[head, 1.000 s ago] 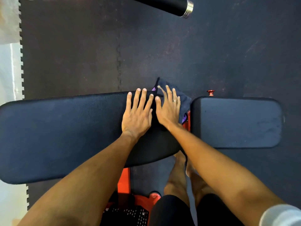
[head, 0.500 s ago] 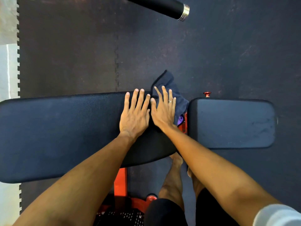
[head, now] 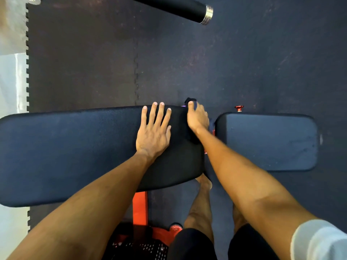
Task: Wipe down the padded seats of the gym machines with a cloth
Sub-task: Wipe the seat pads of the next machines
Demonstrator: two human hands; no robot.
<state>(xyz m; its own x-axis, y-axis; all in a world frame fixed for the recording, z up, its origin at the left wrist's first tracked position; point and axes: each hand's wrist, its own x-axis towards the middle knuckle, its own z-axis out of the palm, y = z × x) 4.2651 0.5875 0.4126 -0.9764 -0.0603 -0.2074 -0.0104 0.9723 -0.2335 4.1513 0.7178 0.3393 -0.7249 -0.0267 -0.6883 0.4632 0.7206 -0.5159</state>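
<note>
Head view, looking straight down on a bench.

- Long pad (head: 75, 147): black, runs from the 9 o'clock edge to frame centre.
- Short pad (head: 268, 141): black, at 3 o'clock, separated from the long pad by a narrow gap.
- Left hand (head: 153, 132): flat on the long pad near its right end, fingers straight and spread, tips at the pad's far edge, pointing to 12 o'clock. Holds nothing.
- Right hand (head: 197, 119): just beside the left hand, at its 2 o'clock, on the far right corner of the long pad. Fingers curl down over the pad end into the gap, gripping the cloth.
- Cloth (head: 190, 100): dark blue, bunched under the right hand; a tuft shows past the thumb at 12 o'clock. How much hangs in the gap cannot be told.
- Red knob (head: 239, 108): at the short pad's far left corner.
- Orange frame (head: 139, 207): below the long pad, toward 6 o'clock.
- Black bar (head: 180, 6) with metal end: at 12 o'clock, above the dark floor mat (head: 187, 62).
- White sleeve (head: 319, 241): on the right arm, at 5 o'clock.
</note>
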